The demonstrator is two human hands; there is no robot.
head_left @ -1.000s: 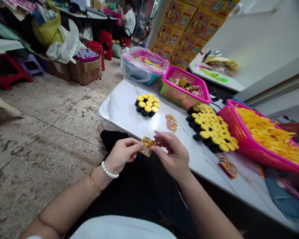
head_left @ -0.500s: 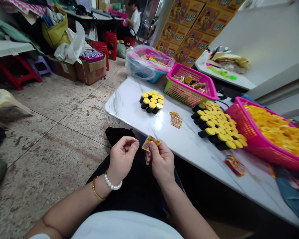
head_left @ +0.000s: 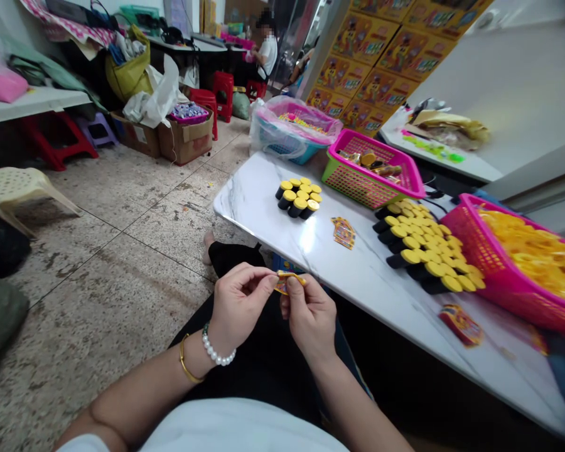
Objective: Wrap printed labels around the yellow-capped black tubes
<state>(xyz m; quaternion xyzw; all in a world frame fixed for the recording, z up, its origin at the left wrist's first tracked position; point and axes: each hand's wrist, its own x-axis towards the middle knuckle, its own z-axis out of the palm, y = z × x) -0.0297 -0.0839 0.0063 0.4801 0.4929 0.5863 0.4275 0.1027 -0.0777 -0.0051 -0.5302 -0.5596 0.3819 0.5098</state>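
A small printed yellow-orange card or label (head_left: 283, 284) is held above my lap, near the table's front edge. My right hand (head_left: 311, 314) pinches it between thumb and fingers. At its left end, my left hand (head_left: 245, 298) also pinches it, and the piece looks bent or curled. Beyond my hands, a cluster of black tubs with yellow lids (head_left: 299, 197) stands on the white marbled table (head_left: 258, 188). A small fan of the same printed pieces (head_left: 343, 232) lies near them. Farther right sits a thicker stack of printed pieces (head_left: 460, 325).
Many more yellow-lidded black tubs (head_left: 426, 248) stand at the right. Behind them are a pink basket of yellow parts (head_left: 475, 270), a pink-and-green basket (head_left: 358, 179) and a plastic-covered blue basket (head_left: 282, 141). A cream stool (head_left: 23, 185) is at left; a person (head_left: 266, 53) sits far back.
My left hand has moved in and now grips the left end of the printed piece, which has gone from flat to bent. The view has shifted, so the scene sits slightly farther right.
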